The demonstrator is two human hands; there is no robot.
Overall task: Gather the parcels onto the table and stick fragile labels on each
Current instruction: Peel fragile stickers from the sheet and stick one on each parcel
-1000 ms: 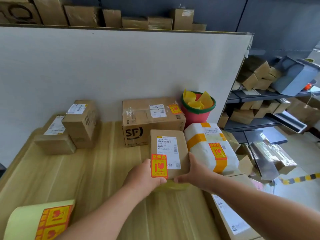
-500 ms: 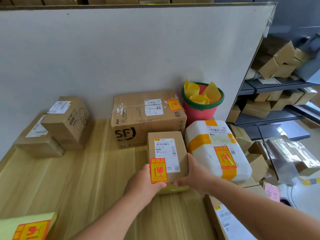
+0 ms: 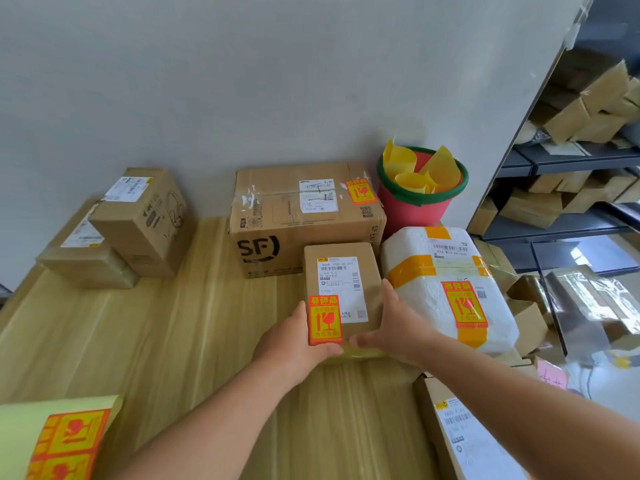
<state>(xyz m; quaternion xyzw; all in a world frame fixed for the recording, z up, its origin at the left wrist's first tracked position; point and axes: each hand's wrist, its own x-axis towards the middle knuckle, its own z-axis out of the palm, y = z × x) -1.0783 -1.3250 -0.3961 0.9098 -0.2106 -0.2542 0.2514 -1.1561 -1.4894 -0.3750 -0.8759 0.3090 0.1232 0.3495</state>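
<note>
Two hands frame the small brown cardboard box (image 3: 367, 252). Your left hand (image 3: 294, 344) holds its near-left corner, thumb hooked over the top edge just under the red-and-yellow fragile label (image 3: 325, 320), fingers hidden down the side. Your right hand (image 3: 398, 327) lies along the right side with straight fingers, thumb spread across the near face. Over the last second that hold has not altered and the box has hardly shifted on the pale wooden table (image 3: 173, 341); only your head has dipped closer. I read that as the sticker pressed home and this parcel finished. Beyond your fingertips stands the large brown SF-printed carton (image 3: 298, 216), already labelled. Just right of your right hand lies the white foam-wrapped parcel with orange tape (image 3: 433, 296), labelled too. Well left of your left hand an upright brown box (image 3: 145, 216) sits against a flat brown box (image 3: 86, 261), neither showing a fragile sticker, so they are probably next. The yellow-backed roll of fragile labels (image 3: 59, 441) waits near your left elbow.
</note>
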